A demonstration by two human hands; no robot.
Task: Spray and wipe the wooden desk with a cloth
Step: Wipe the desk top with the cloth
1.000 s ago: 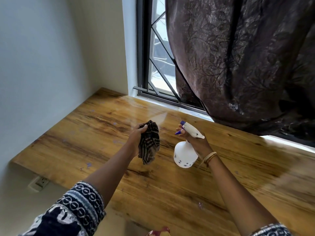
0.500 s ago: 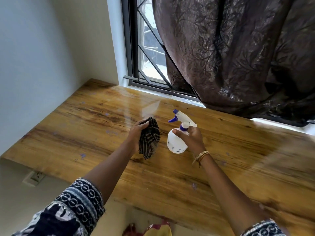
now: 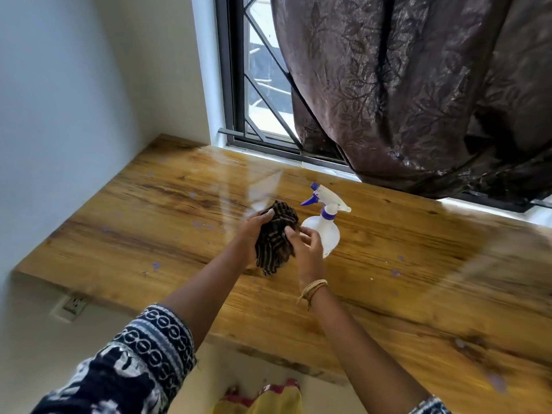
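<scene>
The wooden desk (image 3: 143, 234) is a glossy plank top with small purple specks, running along the window wall. A dark striped cloth (image 3: 276, 234) hangs bunched just above the desk's middle. My left hand (image 3: 254, 227) grips its upper left side. My right hand (image 3: 303, 245) pinches the cloth's right edge with its fingertips. A white spray bottle (image 3: 325, 231) with a purple nozzle and collar stands upright on the desk right behind my right hand, with no hand on it.
A dark brown patterned curtain (image 3: 418, 94) hangs over the desk's back right. A barred window (image 3: 260, 85) sits behind the desk. White walls close the left side, with a wall socket (image 3: 73, 304) under the desk's left end.
My right hand set the spray bottle down on the desk, let go of it and moved left onto the cloth. My left hand kept hold of the cloth.
</scene>
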